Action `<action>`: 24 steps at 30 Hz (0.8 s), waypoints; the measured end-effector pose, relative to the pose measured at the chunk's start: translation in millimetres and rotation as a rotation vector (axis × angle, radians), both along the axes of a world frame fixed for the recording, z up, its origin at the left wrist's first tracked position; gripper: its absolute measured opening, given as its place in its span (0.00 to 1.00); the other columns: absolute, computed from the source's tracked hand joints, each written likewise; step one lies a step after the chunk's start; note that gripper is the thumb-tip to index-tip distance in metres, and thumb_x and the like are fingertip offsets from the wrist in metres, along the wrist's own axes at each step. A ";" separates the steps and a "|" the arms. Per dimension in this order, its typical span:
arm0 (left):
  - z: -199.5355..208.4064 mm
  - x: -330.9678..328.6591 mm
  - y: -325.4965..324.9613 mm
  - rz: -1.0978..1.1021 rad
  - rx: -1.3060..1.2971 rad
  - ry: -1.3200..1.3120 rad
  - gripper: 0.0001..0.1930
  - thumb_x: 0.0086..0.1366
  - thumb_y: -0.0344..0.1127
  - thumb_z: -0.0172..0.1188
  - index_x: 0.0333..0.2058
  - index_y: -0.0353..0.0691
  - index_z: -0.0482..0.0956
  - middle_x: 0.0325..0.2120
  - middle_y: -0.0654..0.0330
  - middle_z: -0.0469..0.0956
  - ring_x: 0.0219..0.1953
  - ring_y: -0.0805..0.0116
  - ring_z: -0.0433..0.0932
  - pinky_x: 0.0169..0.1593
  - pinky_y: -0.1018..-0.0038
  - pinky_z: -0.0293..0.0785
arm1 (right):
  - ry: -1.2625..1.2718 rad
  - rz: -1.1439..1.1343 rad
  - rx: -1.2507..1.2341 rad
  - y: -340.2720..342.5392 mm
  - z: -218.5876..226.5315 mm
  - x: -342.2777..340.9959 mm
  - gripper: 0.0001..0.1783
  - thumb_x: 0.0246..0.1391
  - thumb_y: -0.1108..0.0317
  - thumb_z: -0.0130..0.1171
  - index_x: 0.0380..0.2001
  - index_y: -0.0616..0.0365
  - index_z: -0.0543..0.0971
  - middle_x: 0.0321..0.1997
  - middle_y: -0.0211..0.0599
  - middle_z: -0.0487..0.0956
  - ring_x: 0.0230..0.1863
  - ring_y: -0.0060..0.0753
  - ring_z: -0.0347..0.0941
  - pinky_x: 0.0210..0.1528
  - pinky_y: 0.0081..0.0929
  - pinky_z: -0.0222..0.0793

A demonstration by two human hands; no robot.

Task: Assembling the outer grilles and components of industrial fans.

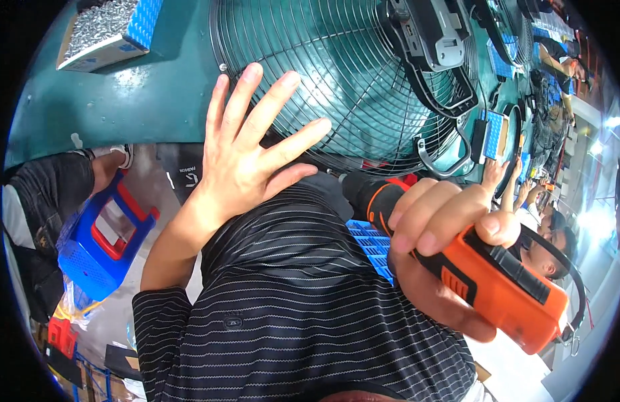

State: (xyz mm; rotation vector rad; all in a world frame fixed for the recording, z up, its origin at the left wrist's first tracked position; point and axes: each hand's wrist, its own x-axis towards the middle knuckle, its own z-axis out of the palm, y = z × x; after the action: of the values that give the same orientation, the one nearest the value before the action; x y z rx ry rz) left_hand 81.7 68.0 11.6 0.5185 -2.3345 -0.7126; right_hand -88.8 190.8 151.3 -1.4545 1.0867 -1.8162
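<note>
A round black wire fan guard (310,80) lies on the green tabletop (182,87). Over its near left rim is my left hand (239,157), fingers spread and holding nothing; whether the fingertips touch the wire I cannot tell. My right hand (437,221) is wrapped round an orange and black power screwdriver (524,301). The screwdriver's bit points left, close to the guard's near rim. A dark grey bracket-like unit (434,40) with a black curved frame sits on the guard's right side.
An open blue and white box (144,27) full of small metal screws stands at the far left. Below the table edge is a blue and red plastic stool-like item (95,248). A person's leg (105,171) is at left. Along the right, other people work among more fan parts.
</note>
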 end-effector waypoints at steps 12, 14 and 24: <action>3.8 0.3 0.2 -0.011 0.022 0.007 0.37 0.49 0.53 0.78 0.62 0.69 0.82 0.75 0.55 0.62 0.78 0.42 0.52 0.77 0.36 0.46 | -0.030 -0.038 -0.073 1.8 -7.9 2.5 0.43 0.66 0.31 0.54 0.62 0.63 0.70 0.34 0.42 0.76 0.25 0.35 0.74 0.32 0.37 0.73; 3.7 0.2 0.3 -0.009 0.014 -0.003 0.37 0.48 0.53 0.79 0.61 0.68 0.82 0.76 0.55 0.62 0.79 0.43 0.52 0.77 0.36 0.45 | -0.022 -0.068 -0.085 1.5 -8.7 1.9 0.42 0.66 0.31 0.54 0.60 0.62 0.71 0.33 0.41 0.76 0.24 0.35 0.75 0.31 0.37 0.73; 4.8 0.7 -0.9 -0.017 0.019 0.019 0.38 0.49 0.53 0.78 0.62 0.68 0.81 0.75 0.55 0.62 0.79 0.43 0.53 0.77 0.37 0.46 | -0.033 0.058 -0.079 -2.2 -5.7 -5.2 0.36 0.66 0.34 0.57 0.52 0.61 0.73 0.29 0.39 0.79 0.21 0.34 0.76 0.27 0.35 0.75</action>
State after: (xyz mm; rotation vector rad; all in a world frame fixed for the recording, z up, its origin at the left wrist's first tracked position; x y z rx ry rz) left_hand 82.4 67.1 16.4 0.4994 -2.3188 -0.7452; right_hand -94.0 188.6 145.6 -1.4803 0.9563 -1.8541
